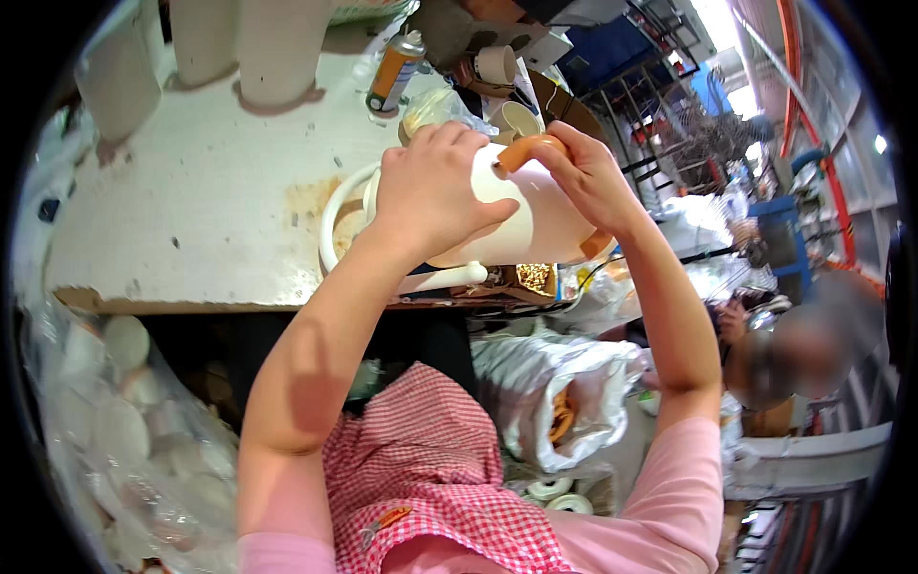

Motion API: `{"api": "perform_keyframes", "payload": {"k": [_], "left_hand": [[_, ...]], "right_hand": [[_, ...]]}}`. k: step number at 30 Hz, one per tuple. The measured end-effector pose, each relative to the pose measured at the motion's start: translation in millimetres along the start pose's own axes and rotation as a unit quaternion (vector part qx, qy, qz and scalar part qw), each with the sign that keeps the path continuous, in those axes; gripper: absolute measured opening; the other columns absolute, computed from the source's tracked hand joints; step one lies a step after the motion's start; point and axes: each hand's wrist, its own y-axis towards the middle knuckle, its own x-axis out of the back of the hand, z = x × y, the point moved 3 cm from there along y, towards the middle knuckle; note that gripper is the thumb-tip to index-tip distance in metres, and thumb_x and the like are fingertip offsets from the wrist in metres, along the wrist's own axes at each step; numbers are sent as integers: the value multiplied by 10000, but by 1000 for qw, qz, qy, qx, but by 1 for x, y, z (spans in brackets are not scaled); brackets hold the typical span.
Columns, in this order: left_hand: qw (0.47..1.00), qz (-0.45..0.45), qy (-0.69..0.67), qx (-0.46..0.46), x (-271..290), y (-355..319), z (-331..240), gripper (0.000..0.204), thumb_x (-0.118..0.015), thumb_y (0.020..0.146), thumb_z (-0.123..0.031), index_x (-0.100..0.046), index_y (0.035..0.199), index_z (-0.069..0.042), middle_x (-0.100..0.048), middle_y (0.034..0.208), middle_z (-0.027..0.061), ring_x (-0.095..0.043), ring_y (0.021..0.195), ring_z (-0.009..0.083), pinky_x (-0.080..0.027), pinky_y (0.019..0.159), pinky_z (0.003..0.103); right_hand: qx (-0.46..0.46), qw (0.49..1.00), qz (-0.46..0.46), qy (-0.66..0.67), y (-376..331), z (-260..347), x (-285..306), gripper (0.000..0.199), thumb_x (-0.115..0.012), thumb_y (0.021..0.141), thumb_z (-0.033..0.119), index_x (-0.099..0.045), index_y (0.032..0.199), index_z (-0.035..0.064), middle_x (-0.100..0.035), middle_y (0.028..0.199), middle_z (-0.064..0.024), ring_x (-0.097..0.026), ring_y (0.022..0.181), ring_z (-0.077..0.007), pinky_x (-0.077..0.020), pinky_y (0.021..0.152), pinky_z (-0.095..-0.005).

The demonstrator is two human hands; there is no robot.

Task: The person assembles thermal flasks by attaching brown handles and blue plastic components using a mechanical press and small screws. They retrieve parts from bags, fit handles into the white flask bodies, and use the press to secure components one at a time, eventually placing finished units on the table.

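Note:
A white cylindrical vessel lies on its side at the right end of the white table. My left hand is wrapped over the vessel's upper side, with the thumb stretched along it. A curved orange handle arches over the vessel's right part, its lower end showing near the vessel's far right edge. My right hand is closed around this handle, thumb and fingers pressed on it. Left of the vessel, a white curved bar loops around its end. Part of the vessel is hidden under my left hand.
Several tall white vessels stand at the table's back left. A spray can stands farther back, near plastic bags and cups. A small box of brass-coloured pieces sits at the table's edge. Below right, a white sack holds orange handles. Another person is at right.

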Motion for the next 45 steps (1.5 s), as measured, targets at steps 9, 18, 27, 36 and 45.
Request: {"api": "perform_keyframes", "payload": {"k": [9,18,27,36,45], "left_hand": [[1000,-18,23,-12,-3,0,9,639,-776,716,-463,-656,1239,-116,-619,1268,38,-560,1219,230,-470,948,459],[999,-17,34,-19,-8,0,5,647,-778,712,-473,-659,1231,-107,-618,1279,24,-565,1206,214,-473,939,463],[999,-35,29,-20,-10,0,11,596,-776,707,-464,-681,1185,-120,-636,1166,7,-593,1149,208,-477,903,463],[999,-15,26,-10,-5,3,11,615,-791,713,-464,-680,1216,-128,-631,1198,10,-566,1198,205,-456,930,470],[998,-35,26,-46,-7,-3,8,625,-808,713,-449,-656,1236,-143,-626,1244,1,-549,1233,222,-452,959,470]], "right_hand": [[-80,975,94,183,11,-9,-7,399,-584,1021,452,-634,1012,56,-467,647,62,-400,542,-17,-318,464,-197],[-15,999,48,8,9,3,5,368,-642,1002,417,-621,1003,49,-483,672,53,-391,606,-60,-352,537,-239],[-61,986,121,99,16,-2,2,326,-600,1033,382,-612,1012,57,-481,662,63,-414,568,-24,-363,505,-201],[1,998,57,-14,11,13,5,341,-653,993,403,-599,997,66,-522,634,4,-500,563,-93,-411,518,-265],[156,946,15,-282,9,33,3,369,-687,914,432,-530,948,99,-665,802,-127,-654,727,-378,-486,606,-467]]}}
